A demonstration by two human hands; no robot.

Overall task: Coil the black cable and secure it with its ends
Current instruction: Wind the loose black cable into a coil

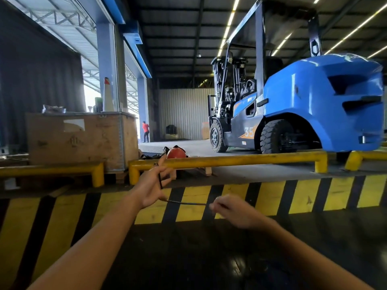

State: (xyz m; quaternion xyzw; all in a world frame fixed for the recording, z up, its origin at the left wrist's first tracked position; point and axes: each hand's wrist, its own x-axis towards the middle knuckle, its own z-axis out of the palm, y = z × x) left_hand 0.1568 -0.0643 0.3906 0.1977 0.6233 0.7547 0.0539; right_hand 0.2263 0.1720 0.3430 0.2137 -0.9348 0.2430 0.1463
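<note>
My left hand (154, 185) is raised at 11 o'clock, palm toward me, fingers spread apart — the black cable (184, 203) runs across the palm and up between thumb and forefinger. From the heel of that hand the cable stretches taut toward 3 o'clock into my right hand (234, 210). Right fingers are curled together, pinched on the cable — blurred. Behind, at 12 o'clock, a yellow rail (240, 160); at 2 o'clock, a blue forklift (314, 101).
</note>
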